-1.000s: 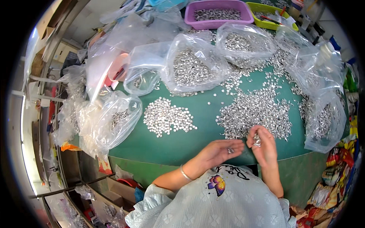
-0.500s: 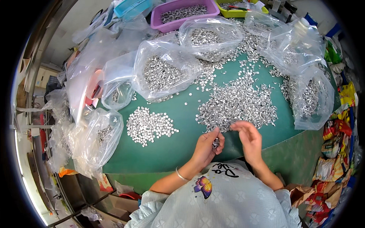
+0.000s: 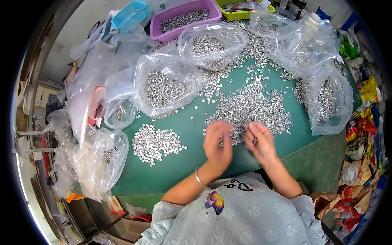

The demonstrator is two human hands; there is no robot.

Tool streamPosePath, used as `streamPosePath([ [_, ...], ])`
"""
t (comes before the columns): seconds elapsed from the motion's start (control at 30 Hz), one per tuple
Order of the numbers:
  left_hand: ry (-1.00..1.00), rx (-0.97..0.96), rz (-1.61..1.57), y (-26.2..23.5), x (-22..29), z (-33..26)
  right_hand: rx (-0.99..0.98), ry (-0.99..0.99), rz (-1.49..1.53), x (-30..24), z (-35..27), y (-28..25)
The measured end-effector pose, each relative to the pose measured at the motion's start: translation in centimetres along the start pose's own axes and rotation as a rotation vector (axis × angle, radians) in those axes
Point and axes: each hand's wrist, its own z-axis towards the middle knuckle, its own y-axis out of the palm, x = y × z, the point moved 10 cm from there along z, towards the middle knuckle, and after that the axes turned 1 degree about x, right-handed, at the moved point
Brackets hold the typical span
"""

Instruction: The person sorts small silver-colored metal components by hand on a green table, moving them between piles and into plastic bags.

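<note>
A broad heap of small silvery curved metal pieces (image 3: 261, 108) lies on the green tabletop. At its near edge my left hand (image 3: 217, 145) is curled and slightly smeared by motion, with some metal pieces (image 3: 221, 142) showing between thumb and fingers. To its right, my right hand (image 3: 261, 143) has thumb and fingertips pinched together; a bit of metal (image 3: 255, 140) shows inside the curled fingers. Exactly how many pieces each hand holds is hidden. Left of the hands, a smaller pile of compact silvery metal pieces (image 3: 155, 143) sits apart from the heap.
Clear plastic bags of metal pieces (image 3: 163, 87) ring the heap, with another bag (image 3: 326, 102) at the right. Behind stand a purple basin (image 3: 155, 30), a blue basket (image 3: 130, 16) and a yellow-green tray (image 3: 237, 15). Colourful packets (image 3: 359, 130) line the right side.
Both hands have moved forward to the heap's near edge. My right hand has gone from loosely spread to pinched; my left has turned and lifted. The whole view has shifted slightly.
</note>
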Motion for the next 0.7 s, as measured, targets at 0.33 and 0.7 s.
streamPosePath([
  [0.33, -0.082, -0.437, 0.517, 4.4, -7.3, 1.4, 0.207, -0.822, -1.943, -6.9, 0.8, 4.3],
  [0.7, -0.062, -0.561, 0.394, 6.2, -7.7, 1.6, 0.106, -0.169, -0.122, -7.7, 2.2, -4.2],
])
